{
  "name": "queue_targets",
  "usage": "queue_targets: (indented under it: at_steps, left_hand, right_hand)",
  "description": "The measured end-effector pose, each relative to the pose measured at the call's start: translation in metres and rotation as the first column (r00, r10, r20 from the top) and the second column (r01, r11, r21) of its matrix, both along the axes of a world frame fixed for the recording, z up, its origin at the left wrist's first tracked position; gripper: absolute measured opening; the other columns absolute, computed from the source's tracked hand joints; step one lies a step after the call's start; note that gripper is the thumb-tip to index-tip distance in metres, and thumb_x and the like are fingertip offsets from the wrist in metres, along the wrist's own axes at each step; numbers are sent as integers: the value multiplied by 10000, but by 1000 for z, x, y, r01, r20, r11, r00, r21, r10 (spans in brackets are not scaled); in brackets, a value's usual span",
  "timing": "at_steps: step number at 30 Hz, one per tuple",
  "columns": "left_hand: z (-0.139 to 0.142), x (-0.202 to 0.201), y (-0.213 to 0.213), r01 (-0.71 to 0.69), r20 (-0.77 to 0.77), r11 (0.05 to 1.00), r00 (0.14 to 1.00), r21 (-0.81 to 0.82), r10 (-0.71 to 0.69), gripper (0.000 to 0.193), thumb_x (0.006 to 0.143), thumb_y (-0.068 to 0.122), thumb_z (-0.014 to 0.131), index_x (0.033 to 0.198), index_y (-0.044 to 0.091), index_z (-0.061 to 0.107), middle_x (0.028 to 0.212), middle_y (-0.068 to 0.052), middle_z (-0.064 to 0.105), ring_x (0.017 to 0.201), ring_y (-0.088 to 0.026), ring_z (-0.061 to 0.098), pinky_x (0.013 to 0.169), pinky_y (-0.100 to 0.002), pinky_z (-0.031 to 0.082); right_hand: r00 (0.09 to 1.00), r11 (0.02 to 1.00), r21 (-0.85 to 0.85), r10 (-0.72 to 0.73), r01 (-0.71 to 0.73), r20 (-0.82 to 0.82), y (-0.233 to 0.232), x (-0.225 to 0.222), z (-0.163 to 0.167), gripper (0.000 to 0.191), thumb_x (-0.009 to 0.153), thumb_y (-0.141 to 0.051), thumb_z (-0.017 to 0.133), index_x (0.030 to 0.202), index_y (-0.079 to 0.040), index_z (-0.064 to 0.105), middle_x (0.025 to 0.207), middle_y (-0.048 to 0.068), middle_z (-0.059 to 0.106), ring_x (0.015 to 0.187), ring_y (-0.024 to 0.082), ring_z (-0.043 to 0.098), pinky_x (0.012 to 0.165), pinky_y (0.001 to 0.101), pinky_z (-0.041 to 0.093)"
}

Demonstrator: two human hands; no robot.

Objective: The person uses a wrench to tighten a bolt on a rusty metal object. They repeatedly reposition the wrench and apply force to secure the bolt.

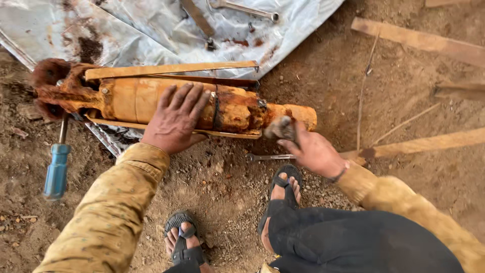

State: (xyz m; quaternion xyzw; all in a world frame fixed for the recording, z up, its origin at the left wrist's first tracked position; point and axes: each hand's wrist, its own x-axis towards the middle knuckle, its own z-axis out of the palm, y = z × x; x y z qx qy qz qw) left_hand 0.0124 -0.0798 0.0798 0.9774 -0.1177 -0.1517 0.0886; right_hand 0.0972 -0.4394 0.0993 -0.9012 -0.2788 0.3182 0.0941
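A long rusty orange cylinder point(237, 108) with flat metal bars along its sides lies on the dirt, its left end on a grey plastic sheet point(151, 30). My left hand point(174, 119) lies flat on top of the cylinder's middle, fingers spread. My right hand point(313, 151) is closed around a small grey stone-like lump point(280, 128), held against the cylinder's right end near the lower bar.
A blue-handled screwdriver point(56, 169) lies at the left. A spanner point(268, 157) rests on the dirt under my right hand. More spanners point(247, 10) lie on the sheet. Wooden slats point(419, 40) cross the ground at the right. My sandalled feet point(285, 184) are below.
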Motion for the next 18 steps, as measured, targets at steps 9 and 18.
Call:
queue_targets:
  at_steps: [9, 18]
  left_hand:
    - [-25, -36, -7, -35, 149, 994, 988, -107, 50, 993, 819, 540, 755, 1589, 70, 340, 1651, -177, 304, 1531, -339, 236, 1246, -516, 153]
    - [8, -171, 125, -750, -65, 654, 651, 92, 756, 983, 869, 554, 742, 1587, 55, 294, 1586, -202, 313, 1455, -421, 304, 1232, -578, 274]
  right_hand:
    - [958, 957, 47, -286, 285, 12, -26, 15, 7, 583, 995, -474, 623, 1245, 37, 492, 839, 314, 655, 764, 437, 683, 676, 528, 532]
    - [906, 935, -181, -343, 304, -248, -9, 19, 7, 528, 952, -416, 692, 1368, -107, 587, 750, 233, 696, 608, 293, 636, 557, 450, 521]
